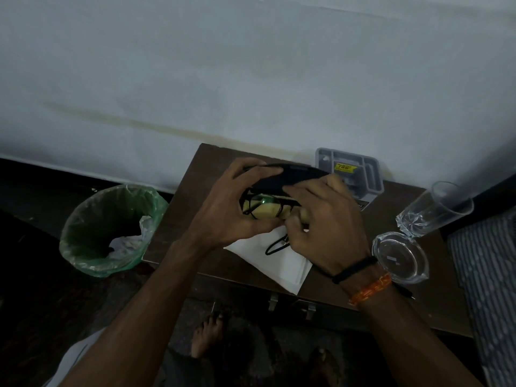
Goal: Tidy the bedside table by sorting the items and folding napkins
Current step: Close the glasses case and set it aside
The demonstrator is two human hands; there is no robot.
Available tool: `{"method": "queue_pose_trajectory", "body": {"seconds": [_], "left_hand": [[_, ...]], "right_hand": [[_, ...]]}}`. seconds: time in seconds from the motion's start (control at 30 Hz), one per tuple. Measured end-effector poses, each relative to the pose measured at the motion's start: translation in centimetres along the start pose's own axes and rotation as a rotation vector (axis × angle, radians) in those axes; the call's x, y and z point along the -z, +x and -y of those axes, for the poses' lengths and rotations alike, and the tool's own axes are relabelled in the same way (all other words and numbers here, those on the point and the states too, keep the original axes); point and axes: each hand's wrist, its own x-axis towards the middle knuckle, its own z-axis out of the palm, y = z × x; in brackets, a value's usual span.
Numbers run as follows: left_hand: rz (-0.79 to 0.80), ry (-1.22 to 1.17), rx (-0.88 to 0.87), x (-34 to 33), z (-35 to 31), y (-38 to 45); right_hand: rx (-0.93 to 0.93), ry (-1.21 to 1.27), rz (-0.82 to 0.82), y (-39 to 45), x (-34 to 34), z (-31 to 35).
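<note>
- A black glasses case [290, 174] is held open above the bedside table [195, 219], gripped by the left hand [231, 208] with curled fingers.
- Black-framed glasses [262, 206] are seen inside the case, pinched by the right hand [321, 219].
- A white napkin [279, 263] is laid on the table below the hands.
- A grey organiser [363, 169] is seen just behind the case.

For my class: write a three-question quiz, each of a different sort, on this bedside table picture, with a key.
1. True or false: the glasses lie inside an open case.
2. What lies under the hands? A) napkin B) book C) plate
3. Fill in: the bin beside the table is lined with a ___ bag.

Key: 1 true; both the left hand and right hand hold the case. 2 A, the napkin. 3 green.
</note>
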Motion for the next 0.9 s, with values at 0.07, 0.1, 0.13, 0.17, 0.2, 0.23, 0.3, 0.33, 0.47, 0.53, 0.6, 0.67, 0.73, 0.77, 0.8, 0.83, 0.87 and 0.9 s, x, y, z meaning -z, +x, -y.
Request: {"method": "queue_pose_trajectory", "body": {"seconds": [0.07, 0.1, 0.13, 0.17, 0.2, 0.23, 0.3, 0.33, 0.47, 0.53, 0.6, 0.67, 0.73, 0.77, 0.8, 0.83, 0.87, 0.9], "left_hand": [[-0.001, -0.004, 0.024, 0.4, 0.1, -0.2], [-0.004, -0.006, 0.037, 0.7, 0.1, -0.3], [-0.011, -0.005, 0.045, 0.9, 0.0, -0.3], [-0.022, -0.007, 0.045, 1.0, 0.0, -0.3], [-0.033, -0.015, 0.039, 1.1, -0.1, -0.3], [-0.043, -0.029, 0.033, 1.1, -0.2, -0.2], [-0.065, -0.059, 0.028, 1.1, -0.4, -0.1], [-0.075, -0.072, 0.028, 1.1, -0.4, 0.0], [-0.091, -0.097, 0.002, 0.5, -0.3, 0.1], [-0.076, -0.106, -0.008, 0.2, -0.2, 0.1], [-0.056, -0.121, 0.008, 0.0, -0.2, 0.2], [-0.052, -0.185, 0.052, 0.1, -0.5, 0.2], [-0.037, -0.325, 0.120, 0.3, -1.0, 0.3], [-0.014, -0.397, 0.146, 0.5, -1.3, 0.4], [0.018, -0.463, 0.169, 0.8, -1.5, 0.4], [0.049, -0.540, 0.200, 1.1, -1.7, 0.4], [0.067, -0.631, 0.246, 1.4, -1.8, 0.5], [0.060, -0.725, 0.305, 1.6, -1.9, 0.5]], "right_hand": [[-0.024, 0.060, -0.182, -0.2, 0.4, -0.4], [-0.070, 0.090, -0.271, -0.2, 0.6, -0.7], [-0.138, 0.121, -0.350, -0.3, 0.7, -1.1], [-0.220, 0.159, -0.416, -0.4, 0.9, -1.4], [-0.310, 0.207, -0.465, -0.5, 1.0, -1.7], [-0.404, 0.267, -0.492, -0.6, 1.0, -1.9], [-0.605, 0.415, -0.467, -0.7, 0.8, -2.3], [-0.712, 0.506, -0.415, -0.7, 0.7, -2.5], [-1.073, 1.026, -0.123, -0.2, 0.8, -2.6], [-1.123, 1.275, 0.012, 0.1, 0.9, -2.3], [-1.119, 1.376, 0.085, 0.2, 0.9, -2.2], [-1.123, 1.398, 0.079, 0.3, 0.9, -2.3], [-1.118, 1.411, 0.079, 0.2, 0.9, -2.5], [-1.104, 1.416, 0.083, 0.2, 0.9, -2.6], [-1.094, 1.425, 0.078, 0.1, 0.9, -2.7], [-1.090, 1.442, 0.064, 0.0, 0.8, -2.8], [-1.088, 1.465, 0.049, 0.0, 0.8, -2.9], [-1.080, 1.488, 0.038, 0.0, 0.7, -3.1]]}}
